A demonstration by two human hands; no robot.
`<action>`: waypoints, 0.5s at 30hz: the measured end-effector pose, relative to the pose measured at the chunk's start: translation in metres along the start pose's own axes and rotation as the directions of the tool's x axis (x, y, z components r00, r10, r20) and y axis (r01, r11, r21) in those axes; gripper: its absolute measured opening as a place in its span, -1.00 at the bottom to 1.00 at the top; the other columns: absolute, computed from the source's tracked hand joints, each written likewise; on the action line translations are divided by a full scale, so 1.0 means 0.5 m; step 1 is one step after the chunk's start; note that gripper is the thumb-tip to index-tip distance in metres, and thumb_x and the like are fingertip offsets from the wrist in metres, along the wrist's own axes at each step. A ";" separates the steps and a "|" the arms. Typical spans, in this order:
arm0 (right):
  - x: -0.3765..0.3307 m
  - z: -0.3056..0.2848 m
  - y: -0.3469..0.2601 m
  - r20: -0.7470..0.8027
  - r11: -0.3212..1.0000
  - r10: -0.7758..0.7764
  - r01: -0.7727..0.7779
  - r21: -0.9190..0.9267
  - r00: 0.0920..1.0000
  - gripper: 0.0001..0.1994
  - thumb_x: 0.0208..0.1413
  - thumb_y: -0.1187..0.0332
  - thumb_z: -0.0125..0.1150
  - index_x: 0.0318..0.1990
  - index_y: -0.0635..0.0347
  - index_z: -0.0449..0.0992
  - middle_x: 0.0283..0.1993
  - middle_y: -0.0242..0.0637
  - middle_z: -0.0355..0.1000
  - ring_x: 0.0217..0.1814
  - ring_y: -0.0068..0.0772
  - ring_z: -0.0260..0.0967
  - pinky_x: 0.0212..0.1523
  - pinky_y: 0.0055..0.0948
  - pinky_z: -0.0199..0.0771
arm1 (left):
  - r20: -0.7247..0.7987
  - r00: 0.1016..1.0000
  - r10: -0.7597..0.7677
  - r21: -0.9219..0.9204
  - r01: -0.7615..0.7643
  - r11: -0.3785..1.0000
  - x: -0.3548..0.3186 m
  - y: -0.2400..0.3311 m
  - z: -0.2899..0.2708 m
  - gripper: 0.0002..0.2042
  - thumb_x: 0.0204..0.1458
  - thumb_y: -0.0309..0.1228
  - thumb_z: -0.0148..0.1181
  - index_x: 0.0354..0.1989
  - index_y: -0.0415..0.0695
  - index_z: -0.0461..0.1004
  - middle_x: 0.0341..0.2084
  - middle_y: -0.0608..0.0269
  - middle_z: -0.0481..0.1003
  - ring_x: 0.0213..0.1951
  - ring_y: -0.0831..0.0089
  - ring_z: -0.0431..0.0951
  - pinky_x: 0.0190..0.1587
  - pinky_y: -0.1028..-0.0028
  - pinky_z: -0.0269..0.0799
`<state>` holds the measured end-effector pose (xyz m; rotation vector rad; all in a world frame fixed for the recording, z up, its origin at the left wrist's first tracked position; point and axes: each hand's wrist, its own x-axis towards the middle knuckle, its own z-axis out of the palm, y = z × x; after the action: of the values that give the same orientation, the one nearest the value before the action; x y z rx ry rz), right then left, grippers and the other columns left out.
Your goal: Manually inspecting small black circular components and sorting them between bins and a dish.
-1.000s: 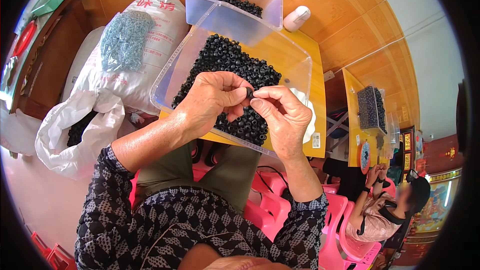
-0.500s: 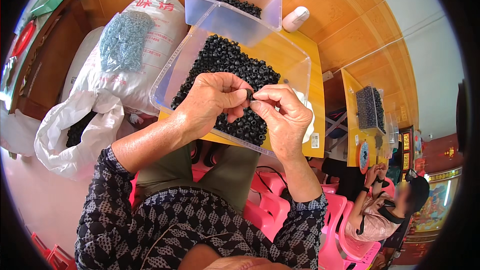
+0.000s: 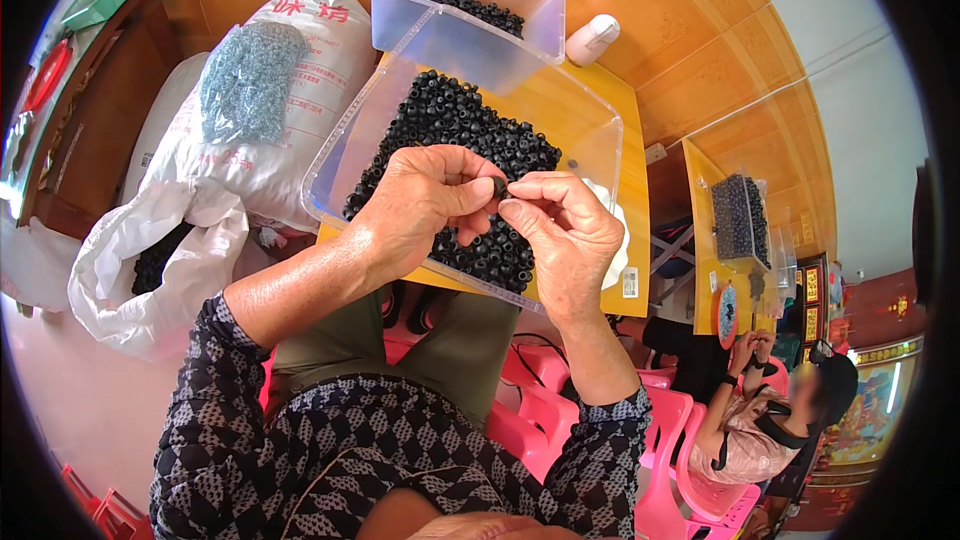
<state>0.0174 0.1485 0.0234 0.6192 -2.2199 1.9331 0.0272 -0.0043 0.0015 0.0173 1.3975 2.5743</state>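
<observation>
Pinching a small round black piece [image 3: 499,186] between thumb and finger, the left hand's grip [image 3: 415,198] is clamped on it above the near bin. The right hand's grip [image 3: 572,240] meets the piece's right side, its fingertips close together; whether they clamp it or something tiny against it, I cannot tell.

A slip looks the likeliest trouble: the piece is small and curved, and only fingertips bear on it, so an uneven push from the right could pop it out. It would then drop among the lookalike black bead-like pieces [image 3: 470,125] below, hard to find again.

The near clear plastic bin [image 3: 619,125] sits close to the yellow surface's [image 3: 625,90] near edge, so a forearm leaning on its rim could perhaps tip it. Shoved far, it might jostle the second clear bin [image 3: 400,25]. To the left, an open white bag [image 3: 105,270] could catch a stray piece.
</observation>
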 end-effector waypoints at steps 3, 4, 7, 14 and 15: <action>0.003 -0.002 -0.002 0.017 1.000 -0.003 0.003 -0.002 1.000 -0.85 -0.20 0.71 0.24 -0.42 0.33 0.48 -0.34 -0.29 0.40 -0.35 -0.60 0.33 -0.32 -0.62 0.43 | 0.009 1.000 -0.004 -0.004 0.004 1.000 0.000 0.001 0.000 -0.88 0.05 -0.50 0.03 -0.31 -0.31 0.40 -0.55 0.24 0.41 -0.56 0.53 0.38 -0.53 0.54 0.29; 0.005 -0.002 -0.003 0.018 1.000 -0.002 0.002 -0.002 1.000 -0.85 -0.20 0.71 0.24 -0.42 0.33 0.48 -0.34 -0.29 0.40 -0.35 -0.60 0.33 -0.32 -0.62 0.43 | 0.007 1.000 -0.006 0.003 0.006 1.000 0.000 0.002 0.000 -0.88 0.05 -0.51 0.03 -0.31 -0.31 0.40 -0.55 0.23 0.41 -0.56 0.53 0.38 -0.53 0.54 0.29; 0.011 -0.007 -0.004 0.050 0.997 0.021 -0.024 0.070 0.999 -0.84 -0.22 0.73 0.24 -0.44 0.34 0.47 -0.35 -0.30 0.39 -0.36 -0.59 0.33 -0.33 -0.61 0.44 | 0.003 1.000 -0.012 0.028 0.012 1.000 0.000 0.002 0.001 -0.89 0.05 -0.51 0.02 -0.32 -0.32 0.40 -0.55 0.23 0.41 -0.57 0.53 0.38 -0.54 0.54 0.29; 0.040 -0.029 0.003 0.193 0.944 0.254 -0.287 0.164 0.948 -0.81 -0.31 0.71 0.30 -0.50 0.27 0.49 -0.45 -0.34 0.38 -0.40 -0.58 0.33 -0.35 -0.62 0.42 | 0.003 1.000 -0.012 0.075 0.012 0.997 -0.004 0.003 0.003 -0.89 0.07 -0.53 -0.01 -0.33 -0.33 0.41 -0.59 0.24 0.40 -0.58 0.55 0.37 -0.56 0.56 0.28; 0.042 -0.031 0.007 0.229 0.926 0.271 -0.318 0.203 0.935 -0.81 -0.33 0.72 0.30 -0.52 0.26 0.49 -0.49 -0.36 0.39 -0.44 -0.59 0.34 -0.37 -0.63 0.42 | 0.003 1.000 -0.012 0.075 0.011 0.997 -0.004 0.004 0.003 -0.89 0.07 -0.53 -0.01 -0.33 -0.33 0.41 -0.59 0.24 0.40 -0.58 0.55 0.37 -0.56 0.56 0.28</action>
<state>-0.0056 0.1596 0.0304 0.5512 -2.3321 2.4122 0.0290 -0.0043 0.0040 0.0248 1.4885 2.5098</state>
